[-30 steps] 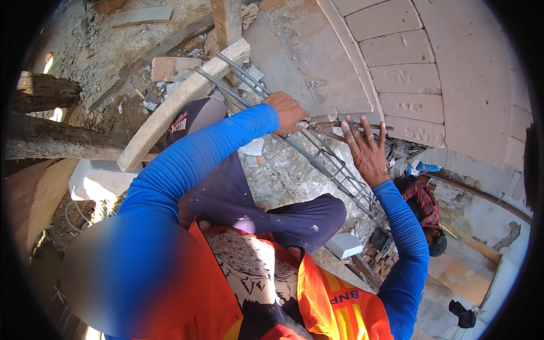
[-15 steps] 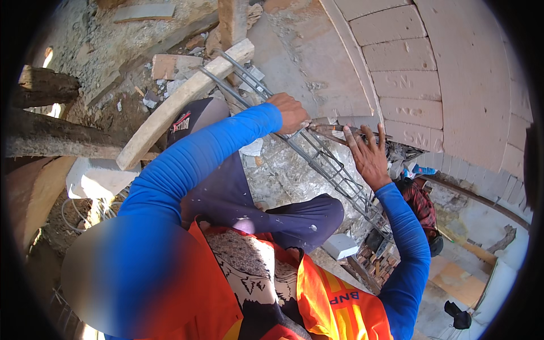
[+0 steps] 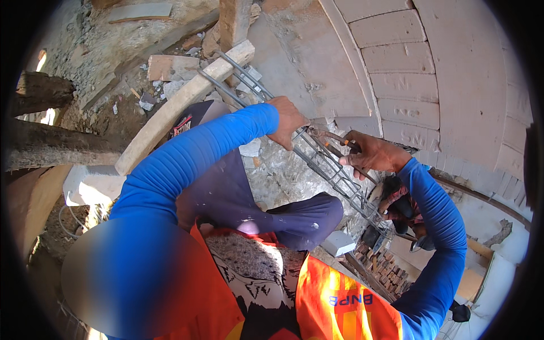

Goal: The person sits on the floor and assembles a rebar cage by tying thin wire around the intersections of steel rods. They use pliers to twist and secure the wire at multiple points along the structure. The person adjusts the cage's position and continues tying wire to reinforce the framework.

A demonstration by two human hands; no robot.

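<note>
A long cage of steel rebar, made of parallel rods with bent wire ties, runs diagonally from the upper left to the lower right. My left hand is closed around its rods near the middle. Just right of it, my right hand grips the handles of a pair of pincers with worn orange-brown grips. The pincers' jaws meet the cage beside my left fingers; what lies between them is too small to make out. Under the cage's upper end is a wooden beam.
Pale block wall rises close on the right. Another person crouches beyond my right forearm, near the cage's lower end. Stacked bricks and a white block lie below. Rubble and a broken brick are at upper left, with rough timbers at left.
My right hand has turned over and gone from spread fingers to gripping the pincers, its elbow swinging outward. The pincers' handles have tilted. My left hand stays on the cage.
</note>
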